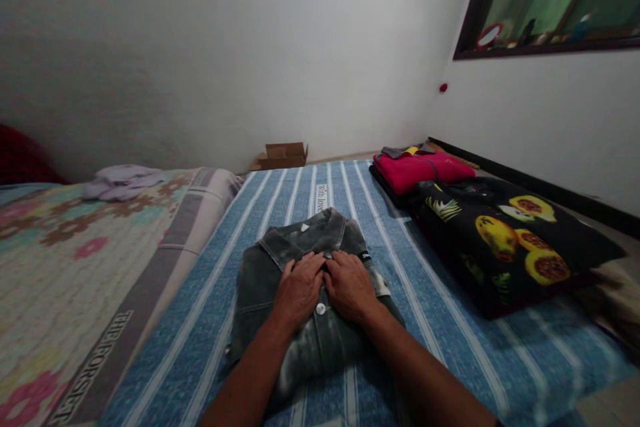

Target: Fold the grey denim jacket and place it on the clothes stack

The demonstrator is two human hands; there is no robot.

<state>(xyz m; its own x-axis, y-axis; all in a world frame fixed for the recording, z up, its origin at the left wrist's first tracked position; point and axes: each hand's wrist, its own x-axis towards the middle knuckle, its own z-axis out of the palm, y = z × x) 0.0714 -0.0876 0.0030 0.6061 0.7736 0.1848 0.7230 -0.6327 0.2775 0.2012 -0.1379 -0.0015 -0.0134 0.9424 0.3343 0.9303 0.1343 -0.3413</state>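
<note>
Room: white walls, bed with a striped blue sheet.
Jacket: grey denim jacket lies folded at the sheet's middle, collar toward 12 o'clock.
Hands: left hand and right hand press flat on it, fingers spread, gripping nothing.
Progress: folding looks nearly finished; smoothing remains.
Free space: a folded pile at 1 o'clock, a fruit-print pillow at 3; open sheet at 9.

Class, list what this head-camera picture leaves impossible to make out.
- Jacket front: both hands, left hand and right hand, cover its middle.
- Cardboard box contents: far off, too small.
- Items on the window ledge: blurred, cut by the right edge.
- Clothes under the red garment: hidden beneath it.
</note>
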